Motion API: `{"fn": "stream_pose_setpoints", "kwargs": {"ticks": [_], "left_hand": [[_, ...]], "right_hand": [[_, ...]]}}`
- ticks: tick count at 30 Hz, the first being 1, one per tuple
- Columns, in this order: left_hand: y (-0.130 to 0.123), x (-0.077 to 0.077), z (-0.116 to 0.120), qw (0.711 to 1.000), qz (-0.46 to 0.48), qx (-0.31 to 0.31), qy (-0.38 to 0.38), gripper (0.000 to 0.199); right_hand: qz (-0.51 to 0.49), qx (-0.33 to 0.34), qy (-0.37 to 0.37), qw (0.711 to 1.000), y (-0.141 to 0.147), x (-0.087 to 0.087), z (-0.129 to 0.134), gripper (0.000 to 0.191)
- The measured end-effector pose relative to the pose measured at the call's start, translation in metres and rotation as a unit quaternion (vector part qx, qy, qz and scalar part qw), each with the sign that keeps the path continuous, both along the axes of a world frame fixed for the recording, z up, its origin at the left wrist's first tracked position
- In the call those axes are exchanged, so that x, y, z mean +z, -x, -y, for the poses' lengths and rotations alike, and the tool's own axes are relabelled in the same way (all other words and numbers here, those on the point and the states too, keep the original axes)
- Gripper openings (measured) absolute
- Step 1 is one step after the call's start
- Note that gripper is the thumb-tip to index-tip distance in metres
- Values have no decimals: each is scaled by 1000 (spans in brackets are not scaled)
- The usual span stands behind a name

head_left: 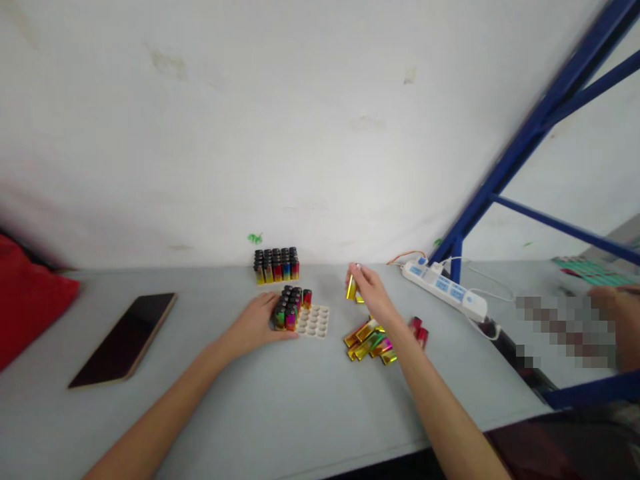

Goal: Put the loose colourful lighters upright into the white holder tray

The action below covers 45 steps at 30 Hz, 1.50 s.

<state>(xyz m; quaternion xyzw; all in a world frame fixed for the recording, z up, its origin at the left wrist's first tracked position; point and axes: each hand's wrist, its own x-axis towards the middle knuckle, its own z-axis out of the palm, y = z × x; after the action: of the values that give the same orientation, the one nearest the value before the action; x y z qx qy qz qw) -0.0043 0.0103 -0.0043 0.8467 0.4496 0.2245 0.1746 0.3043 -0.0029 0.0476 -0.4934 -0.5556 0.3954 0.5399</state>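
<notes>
My left hand (260, 319) grips the left end of a pale tray (314, 321) with round holes, thumb along its front edge. Several small, shiny cylinders (289, 308) with black tops stand upright in the tray's left part, coloured red, green and magenta; holes to the right are bare. My right hand (367, 287), raised above the table right of the tray, pinches a shiny gold cylinder (351, 287). Below it lies a loose pile of similar shiny cylinders (369, 341) in gold, green, magenta and red, partly hidden by my right forearm. Their exact kind is unclear.
A full block of black-topped cylinders (277, 265) stands near the wall. A dark tablet or phone (125, 340) and red cloth (33, 300) are at left. At right are a white power strip (444, 288), cables and a blue metal frame (500, 170); another person's hand (617, 320) is beyond.
</notes>
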Motion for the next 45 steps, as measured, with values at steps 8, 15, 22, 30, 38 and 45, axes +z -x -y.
{"fn": "stream_pose_setpoints", "kwargs": {"ticks": [8, 15, 22, 30, 38, 45], "left_hand": [[-1, 3, 7, 1000, -9, -1, 1, 86], [-1, 4, 8, 1000, 4, -6, 11, 83], [0, -1, 7, 1000, 3, -8, 6, 87], [-1, 1, 8, 1000, -1, -8, 7, 86], [0, -3, 5, 1000, -3, -3, 3, 83], [0, -4, 4, 1000, -1, -6, -7, 79]], "right_hand": [[106, 43, 3, 993, 65, -36, 15, 60], [155, 8, 29, 987, 67, -31, 23, 47], [183, 20, 1, 983, 61, -26, 28, 46], [317, 52, -120, 940, 46, -19, 31, 56], [382, 85, -57, 918, 51, -31, 32, 36], [588, 61, -19, 806, 78, -1, 35, 28]]}}
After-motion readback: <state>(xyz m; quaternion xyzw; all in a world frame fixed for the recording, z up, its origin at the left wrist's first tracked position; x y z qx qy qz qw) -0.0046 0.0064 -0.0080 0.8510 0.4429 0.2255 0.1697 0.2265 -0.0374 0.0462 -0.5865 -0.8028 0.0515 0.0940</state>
